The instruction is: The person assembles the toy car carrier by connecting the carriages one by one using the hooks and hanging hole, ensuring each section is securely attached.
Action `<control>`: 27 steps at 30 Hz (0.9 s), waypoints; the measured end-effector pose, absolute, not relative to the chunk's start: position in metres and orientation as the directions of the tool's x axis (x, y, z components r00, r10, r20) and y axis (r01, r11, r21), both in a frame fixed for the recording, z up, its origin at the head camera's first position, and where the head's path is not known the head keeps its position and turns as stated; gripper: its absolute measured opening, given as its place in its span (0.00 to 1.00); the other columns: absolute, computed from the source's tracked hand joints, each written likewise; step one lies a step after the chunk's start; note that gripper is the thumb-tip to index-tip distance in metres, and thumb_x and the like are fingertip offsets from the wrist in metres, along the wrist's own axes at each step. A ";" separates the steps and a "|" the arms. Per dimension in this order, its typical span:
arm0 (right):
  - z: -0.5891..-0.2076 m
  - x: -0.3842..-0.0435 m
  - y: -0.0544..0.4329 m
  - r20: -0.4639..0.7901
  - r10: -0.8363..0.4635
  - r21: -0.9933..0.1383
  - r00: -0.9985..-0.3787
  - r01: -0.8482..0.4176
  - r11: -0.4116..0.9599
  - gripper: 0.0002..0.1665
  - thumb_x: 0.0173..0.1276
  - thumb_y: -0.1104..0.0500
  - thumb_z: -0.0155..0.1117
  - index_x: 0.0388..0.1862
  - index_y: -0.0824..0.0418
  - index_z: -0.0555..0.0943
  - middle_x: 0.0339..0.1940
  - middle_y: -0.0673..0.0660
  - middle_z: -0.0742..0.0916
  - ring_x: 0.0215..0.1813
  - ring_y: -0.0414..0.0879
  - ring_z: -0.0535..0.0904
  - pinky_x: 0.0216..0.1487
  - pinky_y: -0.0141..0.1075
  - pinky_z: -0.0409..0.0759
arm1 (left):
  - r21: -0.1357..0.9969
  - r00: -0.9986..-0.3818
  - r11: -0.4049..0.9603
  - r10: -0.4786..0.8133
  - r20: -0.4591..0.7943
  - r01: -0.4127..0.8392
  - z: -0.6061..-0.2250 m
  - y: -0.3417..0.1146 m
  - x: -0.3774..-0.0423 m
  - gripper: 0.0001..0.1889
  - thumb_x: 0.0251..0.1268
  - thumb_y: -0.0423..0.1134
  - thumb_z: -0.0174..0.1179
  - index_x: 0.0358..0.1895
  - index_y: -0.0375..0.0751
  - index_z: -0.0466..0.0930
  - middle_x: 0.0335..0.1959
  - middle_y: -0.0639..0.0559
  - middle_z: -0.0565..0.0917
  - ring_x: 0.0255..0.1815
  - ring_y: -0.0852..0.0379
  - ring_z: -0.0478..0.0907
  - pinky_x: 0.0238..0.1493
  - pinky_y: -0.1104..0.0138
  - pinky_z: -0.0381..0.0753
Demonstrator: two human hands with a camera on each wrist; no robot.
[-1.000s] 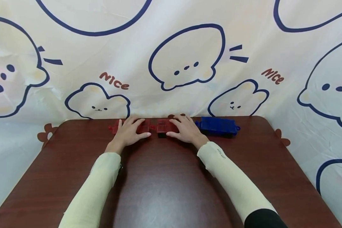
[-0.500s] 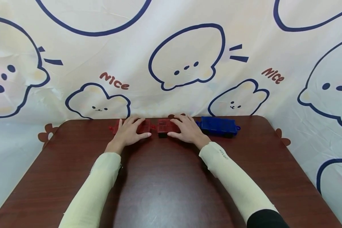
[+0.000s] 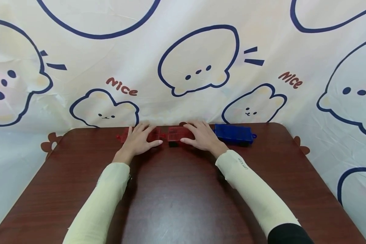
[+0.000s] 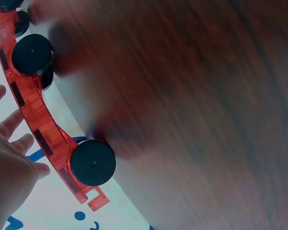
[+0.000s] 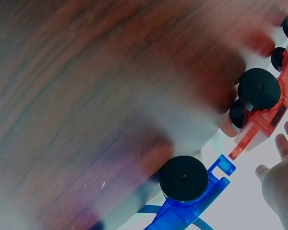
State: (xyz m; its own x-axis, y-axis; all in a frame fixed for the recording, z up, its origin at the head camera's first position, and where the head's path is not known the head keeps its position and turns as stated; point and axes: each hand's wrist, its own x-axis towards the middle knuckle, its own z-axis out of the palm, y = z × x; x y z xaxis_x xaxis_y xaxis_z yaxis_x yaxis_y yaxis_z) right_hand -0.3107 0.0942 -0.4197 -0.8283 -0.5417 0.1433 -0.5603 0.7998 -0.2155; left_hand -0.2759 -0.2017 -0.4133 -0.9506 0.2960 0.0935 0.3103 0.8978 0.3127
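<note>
Two red see-through toy train cars with black wheels stand end to end along the table's far edge. My left hand [image 3: 137,139] lies over the left red car [image 3: 154,135], fingers spread; in the left wrist view its fingertips reach the top edge of the red car [image 4: 38,120]. My right hand [image 3: 204,137] is at the right end of the other red car [image 3: 178,134], thumb in front, fingers loosely spread. Right of it stands a blue toy train car [image 3: 234,133]. In the right wrist view, the blue car's coupling [image 5: 225,164] sits just short of the red car's tab [image 5: 237,148].
The brown wooden table [image 3: 170,200] stretches toward me. Behind it hangs a white cloth [image 3: 146,61] with blue bear outlines and red lettering, meeting the table's far edge close behind the cars. Its folds also rise along the left and right sides.
My right hand has slid a little to the right, baring more of the right red car and covering the blue car's left coupling in the head view. My left hand and the cars hold their places.
</note>
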 end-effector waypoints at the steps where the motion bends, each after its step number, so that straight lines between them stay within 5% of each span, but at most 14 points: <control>1: -0.419 -0.311 0.095 0.144 -0.543 -0.214 -0.827 -0.562 0.799 0.47 0.69 0.25 0.53 0.77 0.50 0.69 0.75 0.56 0.71 0.75 0.54 0.63 0.78 0.55 0.51 | 0.310 -0.950 0.898 0.297 0.094 0.312 -0.413 -0.201 -0.276 0.44 0.64 0.68 0.59 0.77 0.45 0.65 0.76 0.36 0.62 0.78 0.37 0.52 0.73 0.31 0.38; 27: -0.405 -0.304 0.130 0.179 -0.528 -0.208 -0.830 -0.556 0.805 0.43 0.70 0.29 0.56 0.76 0.52 0.71 0.75 0.57 0.73 0.74 0.56 0.65 0.76 0.60 0.53 | 0.270 -0.932 0.892 0.348 0.097 0.362 -0.401 -0.169 -0.277 0.43 0.65 0.69 0.56 0.78 0.50 0.62 0.78 0.38 0.60 0.80 0.34 0.47 0.73 0.32 0.39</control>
